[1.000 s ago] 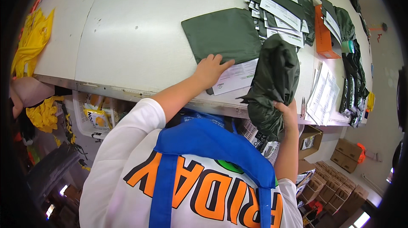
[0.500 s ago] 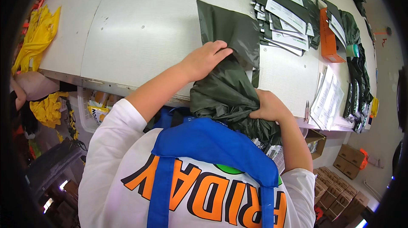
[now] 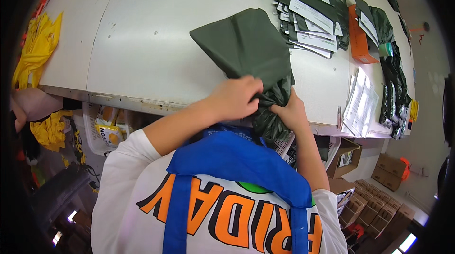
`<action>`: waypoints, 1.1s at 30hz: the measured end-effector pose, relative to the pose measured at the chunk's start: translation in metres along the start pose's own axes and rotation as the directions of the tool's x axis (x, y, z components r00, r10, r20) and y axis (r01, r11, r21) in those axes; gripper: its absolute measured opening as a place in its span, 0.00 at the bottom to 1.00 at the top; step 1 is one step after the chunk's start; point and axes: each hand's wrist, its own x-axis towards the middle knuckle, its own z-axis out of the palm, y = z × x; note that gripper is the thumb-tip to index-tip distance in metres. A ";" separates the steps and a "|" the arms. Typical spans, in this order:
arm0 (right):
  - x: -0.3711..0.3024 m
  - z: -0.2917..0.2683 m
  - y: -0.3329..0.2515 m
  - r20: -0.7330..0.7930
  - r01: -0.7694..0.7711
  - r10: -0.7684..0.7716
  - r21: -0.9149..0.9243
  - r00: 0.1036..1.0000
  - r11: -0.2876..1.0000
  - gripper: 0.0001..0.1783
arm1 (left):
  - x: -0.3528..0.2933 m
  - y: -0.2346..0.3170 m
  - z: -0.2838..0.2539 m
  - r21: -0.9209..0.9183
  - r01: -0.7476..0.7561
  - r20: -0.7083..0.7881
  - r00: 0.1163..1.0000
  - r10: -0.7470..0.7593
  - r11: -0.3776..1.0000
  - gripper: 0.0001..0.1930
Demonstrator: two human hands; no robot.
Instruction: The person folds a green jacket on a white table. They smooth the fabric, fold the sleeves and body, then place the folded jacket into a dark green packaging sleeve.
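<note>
A dark green plastic mailing bag (image 3: pixel 249 41) lies partly over the near part of the white table (image 3: pixel 137 45). Its flat end spreads away from me, while the near end is crumpled and hangs over the edge. My left hand (image 3: pixel 237 97) has its fingers curled into the gathered plastic at the bag's middle. On the right side of the folds, my right hand (image 3: pixel 290 109) pinches the bag between thumb and fingers. Whatever the bag contains is hidden.
Dark mailing bags with white labels (image 3: pixel 310 15) are piled at the far right, near an orange box (image 3: pixel 359 36) and loose papers (image 3: pixel 361 105). Yellow bags (image 3: pixel 38 48) hang at left beside another person's arm (image 3: pixel 35 107). Under the table stands a white basket (image 3: pixel 96 142).
The bag's flat end has swung left and unfolded wider. My left hand has come down toward me, and its fingers have curled in. The crumpled part has shrunk near my right hand.
</note>
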 end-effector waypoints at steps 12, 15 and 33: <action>-0.002 0.018 -0.019 -0.011 0.197 -0.203 -0.199 0.979 0.960 0.34 | 0.043 0.014 0.020 0.099 -0.299 -0.005 0.953 0.301 0.949 0.02; 0.001 0.021 0.000 -0.173 0.111 -0.082 0.165 0.981 0.980 0.26 | 0.034 0.014 -0.002 -0.095 -0.418 -0.054 0.908 0.414 0.903 0.06; -0.014 -0.005 -0.028 -0.145 0.046 0.101 0.763 0.984 0.644 0.29 | -0.038 -0.030 0.024 -0.537 0.212 0.055 0.975 -0.217 0.817 0.33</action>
